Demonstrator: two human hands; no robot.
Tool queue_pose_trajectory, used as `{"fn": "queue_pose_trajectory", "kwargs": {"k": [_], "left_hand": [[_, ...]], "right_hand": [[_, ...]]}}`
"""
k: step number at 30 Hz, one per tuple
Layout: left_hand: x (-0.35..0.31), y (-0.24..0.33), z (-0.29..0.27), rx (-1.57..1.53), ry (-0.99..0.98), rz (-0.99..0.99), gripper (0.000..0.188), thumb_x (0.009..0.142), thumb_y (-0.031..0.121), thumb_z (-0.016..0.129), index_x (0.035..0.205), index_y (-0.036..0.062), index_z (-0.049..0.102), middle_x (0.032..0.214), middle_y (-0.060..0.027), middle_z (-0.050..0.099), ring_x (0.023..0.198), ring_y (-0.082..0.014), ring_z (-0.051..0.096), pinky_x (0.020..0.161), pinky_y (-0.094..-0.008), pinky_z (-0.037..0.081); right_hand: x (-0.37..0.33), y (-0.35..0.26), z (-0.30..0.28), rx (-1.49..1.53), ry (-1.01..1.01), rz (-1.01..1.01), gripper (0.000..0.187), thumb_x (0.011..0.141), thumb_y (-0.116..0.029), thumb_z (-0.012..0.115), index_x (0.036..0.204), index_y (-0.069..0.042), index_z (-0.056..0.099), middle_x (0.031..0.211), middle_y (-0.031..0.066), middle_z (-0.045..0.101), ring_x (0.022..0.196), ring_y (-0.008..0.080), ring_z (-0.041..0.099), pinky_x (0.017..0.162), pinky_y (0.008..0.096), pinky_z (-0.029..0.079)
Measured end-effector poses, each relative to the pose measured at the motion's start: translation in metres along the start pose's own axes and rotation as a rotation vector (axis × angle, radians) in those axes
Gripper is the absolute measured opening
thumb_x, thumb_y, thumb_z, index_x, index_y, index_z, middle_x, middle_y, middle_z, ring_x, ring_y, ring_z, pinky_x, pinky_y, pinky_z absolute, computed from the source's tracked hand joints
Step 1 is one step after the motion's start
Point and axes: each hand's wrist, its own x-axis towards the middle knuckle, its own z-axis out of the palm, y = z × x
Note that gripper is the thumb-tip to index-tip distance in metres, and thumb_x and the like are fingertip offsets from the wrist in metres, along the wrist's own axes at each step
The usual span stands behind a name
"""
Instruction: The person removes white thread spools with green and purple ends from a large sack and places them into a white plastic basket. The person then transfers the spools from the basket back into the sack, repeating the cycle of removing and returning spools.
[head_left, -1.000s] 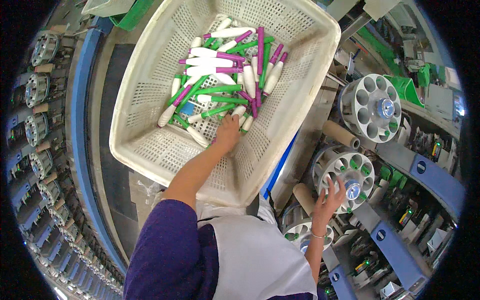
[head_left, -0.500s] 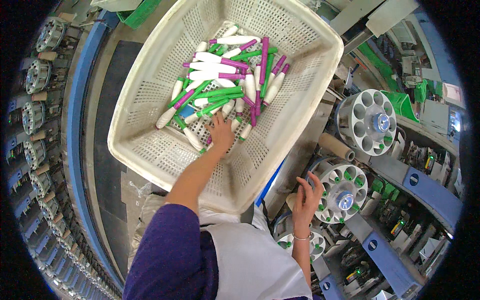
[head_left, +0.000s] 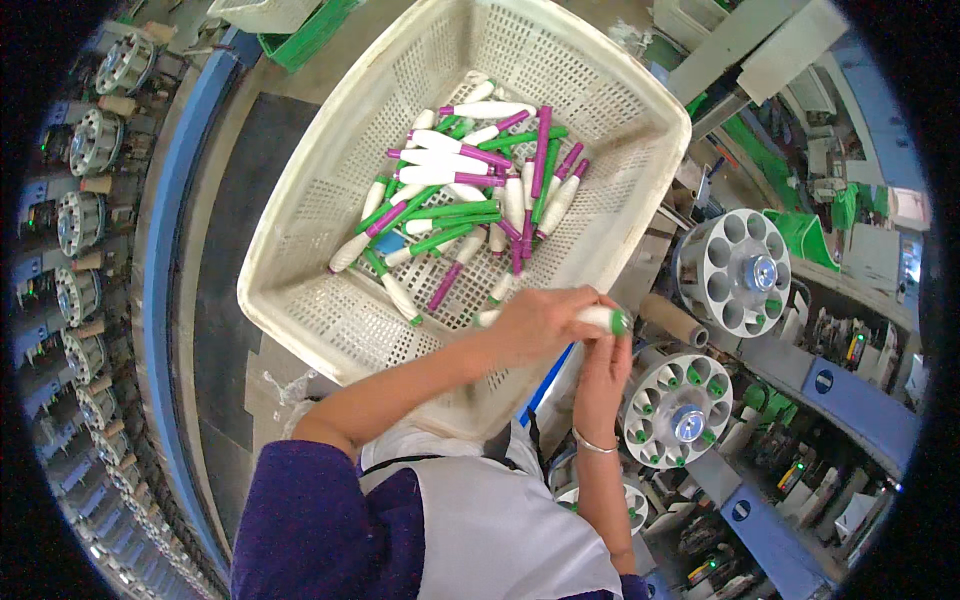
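Observation:
My left hand (head_left: 545,318) is closed around a yarn bobbin (head_left: 597,317) wound with white yarn, over the near right rim of the basket. Its green end points right, and its other end shows left of my fingers. Just below that green end is my right hand (head_left: 603,365), fingers drawn together and fingertips at the bobbin; whether they pinch a thread is too small to see. Inside the white plastic basket (head_left: 300,190) lie several more yarn bobbins (head_left: 450,160) with purple or green tubes, heaped mostly toward the far side.
At my right stands a machine with round bobbin magazines (head_left: 678,412), several slots showing green tube tips. A brown paper cone (head_left: 672,320) lies between the basket and the magazines. Along the left, past a blue rail (head_left: 165,270), runs another row of magazines (head_left: 84,222).
My left hand has lifted a bobbin out of the basket and carried it right to my right hand. My right hand has moved slightly to meet it. The view has shifted a little.

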Motion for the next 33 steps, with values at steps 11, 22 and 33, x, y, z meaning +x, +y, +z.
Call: {"fn": "queue_pose_trajectory", "kwargs": {"k": [11, 22, 33], "left_hand": [[-0.018, -0.032, -0.036, -0.076, -0.329, -0.232, 0.034, 0.091, 0.039, 0.054, 0.093, 0.0051, 0.061, 0.076, -0.0154, 0.063, 0.069, -0.03, 0.062, 0.066, -0.039, 0.049], [-0.058, -0.111, -0.098, -1.545, 0.002, -0.06, 0.023, 0.091, 0.029, 0.06, 0.104, 0.0099, 0.059, 0.1, -0.0068, 0.057, 0.09, -0.0189, 0.057, 0.071, -0.0342, 0.049], [-0.049, -0.183, -0.017, 0.905, -0.401, 0.078, 0.038, 0.079, 0.005, 0.055, 0.117, 0.002, 0.053, 0.105, -0.0154, 0.058, 0.095, -0.0317, 0.06, 0.069, -0.0419, 0.051]], "right_hand": [[0.033, 0.0, -0.083, 0.771, 0.226, 0.131, 0.04, 0.091, -0.043, 0.052, 0.117, -0.012, 0.054, 0.122, 0.0058, 0.056, 0.121, 0.0271, 0.047, 0.104, 0.0534, 0.035], [0.033, 0.011, -0.141, 0.896, 0.372, 0.126, 0.041, 0.093, -0.04, 0.048, 0.112, -0.004, 0.055, 0.121, 0.0112, 0.057, 0.12, 0.0288, 0.048, 0.105, 0.0537, 0.035], [-0.009, -0.016, -0.13, 0.697, 0.186, 0.156, 0.034, 0.094, -0.034, 0.053, 0.112, -0.005, 0.052, 0.101, 0.008, 0.058, 0.095, 0.0221, 0.057, 0.101, 0.0459, 0.04]]}}
